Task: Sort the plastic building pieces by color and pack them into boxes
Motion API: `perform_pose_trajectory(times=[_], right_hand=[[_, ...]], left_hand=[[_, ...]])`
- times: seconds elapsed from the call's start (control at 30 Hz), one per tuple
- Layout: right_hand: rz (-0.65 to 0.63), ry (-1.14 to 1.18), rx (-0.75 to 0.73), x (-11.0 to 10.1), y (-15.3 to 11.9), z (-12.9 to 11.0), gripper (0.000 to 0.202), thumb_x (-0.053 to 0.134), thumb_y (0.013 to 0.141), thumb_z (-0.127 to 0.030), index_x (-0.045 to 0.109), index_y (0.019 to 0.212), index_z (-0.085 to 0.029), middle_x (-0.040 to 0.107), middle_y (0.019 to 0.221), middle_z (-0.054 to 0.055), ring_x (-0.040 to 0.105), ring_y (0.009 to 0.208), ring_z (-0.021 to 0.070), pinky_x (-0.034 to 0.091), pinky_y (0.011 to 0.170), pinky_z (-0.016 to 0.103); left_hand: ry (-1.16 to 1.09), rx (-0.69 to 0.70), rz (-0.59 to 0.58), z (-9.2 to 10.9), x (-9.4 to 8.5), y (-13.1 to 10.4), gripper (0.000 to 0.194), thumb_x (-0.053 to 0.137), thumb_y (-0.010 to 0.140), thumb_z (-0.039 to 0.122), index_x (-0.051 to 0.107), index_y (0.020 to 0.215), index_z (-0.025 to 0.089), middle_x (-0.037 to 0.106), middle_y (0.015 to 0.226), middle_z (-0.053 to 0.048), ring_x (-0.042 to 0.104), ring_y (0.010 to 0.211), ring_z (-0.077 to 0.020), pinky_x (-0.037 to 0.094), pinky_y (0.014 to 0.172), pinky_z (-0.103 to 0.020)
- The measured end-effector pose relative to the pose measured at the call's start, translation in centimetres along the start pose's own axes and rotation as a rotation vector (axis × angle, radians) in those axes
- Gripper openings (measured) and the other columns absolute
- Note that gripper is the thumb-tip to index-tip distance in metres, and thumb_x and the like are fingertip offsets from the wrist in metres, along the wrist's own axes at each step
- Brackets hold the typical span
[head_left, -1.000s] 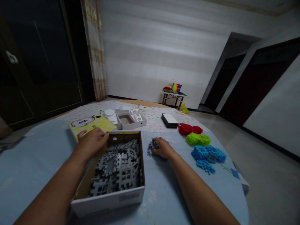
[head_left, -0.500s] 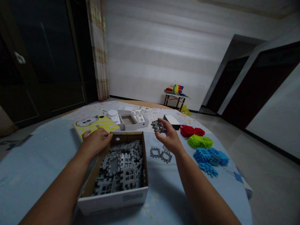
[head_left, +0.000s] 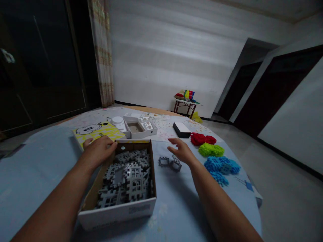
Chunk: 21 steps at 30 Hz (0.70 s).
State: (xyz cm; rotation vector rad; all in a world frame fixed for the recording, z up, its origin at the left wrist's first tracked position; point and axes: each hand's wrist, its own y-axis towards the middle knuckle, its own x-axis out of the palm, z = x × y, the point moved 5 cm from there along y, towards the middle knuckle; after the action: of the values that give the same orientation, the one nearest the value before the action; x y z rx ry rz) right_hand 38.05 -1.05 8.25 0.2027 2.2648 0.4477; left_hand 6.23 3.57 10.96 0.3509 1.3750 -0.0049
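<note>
A white cardboard box [head_left: 117, 213] stands in front of me, filled with grey interlocking building pieces [head_left: 135, 179], some shaped like windows. My left hand [head_left: 99, 152] rests at its far left corner, fingers curled over the rim. To the right of the box, several square grey frame pieces [head_left: 164, 162] lie on the cloth, partly overlapping. Just above and behind them hovers my right hand [head_left: 182, 151], fingers apart and nothing in them.
Red [head_left: 202, 139], lime green [head_left: 211, 150] and blue pieces [head_left: 220, 166] lie in piles at the right. Farther back are a black-and-white box [head_left: 181, 129], a white tray [head_left: 142, 133] and a yellow cartoon lid [head_left: 111, 129]. A blue floral cloth [head_left: 45, 168] covers the round table.
The grey piece has left my right hand, whose fingers have opened as it came down closer to the grey frames. My left hand stays on the box. The view has shifted slightly.
</note>
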Motion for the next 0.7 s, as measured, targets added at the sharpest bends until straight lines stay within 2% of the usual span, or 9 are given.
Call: perform_pose_trajectory(times=[0.13,0.27,0.4,0.57,0.63,0.7], right_hand=[[-0.159,-0.289,0.195,0.5,-1.5,6.0,0.043,0.059,0.073,-0.026,0.057,0.115,-0.018,0.059,0.114,0.011,0.052,0.106,0.0231,0.037,0.092,0.036],[-0.211,-0.373,0.281,1.2,-2.1,8.3,0.046,0.061,0.072,-0.033,0.056,0.116,-0.021,0.059,0.113,0.009,0.052,0.105,0.0237,0.037,0.09,0.035],[-0.19,-0.365,0.29,1.4,-2.0,8.4,0.047,0.061,0.071,-0.033,0.056,0.117,-0.021,0.06,0.111,0.008,0.053,0.103,0.0225,0.037,0.088,0.033],[-0.124,-0.297,0.232,-0.4,-1.7,6.6,0.055,0.061,0.069,-0.034,0.053,0.12,-0.015,0.06,0.106,0.01,0.055,0.096,0.0206,0.04,0.085,0.03],[-0.15,-0.245,0.194,-1.1,-1.7,5.5,0.055,0.061,0.069,-0.037,0.054,0.119,-0.015,0.061,0.104,0.009,0.056,0.092,0.0193,0.041,0.082,0.029],[-0.241,-0.215,0.173,-1.2,-1.9,4.6,0.056,0.063,0.068,-0.039,0.054,0.119,-0.017,0.061,0.102,0.008,0.057,0.088,0.0183,0.042,0.079,0.028]], left_hand=[[0.007,-0.02,0.004,0.1,0.0,0.1,0.041,0.033,0.08,0.041,0.067,0.087,0.02,0.063,0.11,-0.009,0.053,0.105,-0.0258,0.028,0.09,-0.047],[0.028,-0.021,0.0,0.2,0.0,0.1,0.041,0.032,0.081,0.04,0.067,0.089,0.02,0.063,0.11,-0.008,0.053,0.105,-0.025,0.028,0.089,-0.045],[0.067,-0.023,-0.002,0.2,0.1,0.2,0.042,0.032,0.081,0.04,0.067,0.091,0.019,0.063,0.11,-0.008,0.053,0.105,-0.0263,0.029,0.088,-0.044],[0.096,-0.017,-0.003,0.0,0.3,0.5,0.043,0.03,0.081,0.04,0.067,0.092,0.02,0.062,0.112,-0.008,0.053,0.105,-0.0261,0.031,0.086,-0.042],[0.098,-0.015,0.001,-0.1,0.5,0.6,0.044,0.03,0.081,0.041,0.067,0.093,0.02,0.062,0.111,-0.008,0.054,0.103,-0.0257,0.031,0.086,-0.042],[0.097,-0.009,0.006,-0.3,0.6,0.7,0.043,0.03,0.081,0.041,0.067,0.093,0.02,0.063,0.11,-0.008,0.055,0.103,-0.0257,0.031,0.085,-0.042]])
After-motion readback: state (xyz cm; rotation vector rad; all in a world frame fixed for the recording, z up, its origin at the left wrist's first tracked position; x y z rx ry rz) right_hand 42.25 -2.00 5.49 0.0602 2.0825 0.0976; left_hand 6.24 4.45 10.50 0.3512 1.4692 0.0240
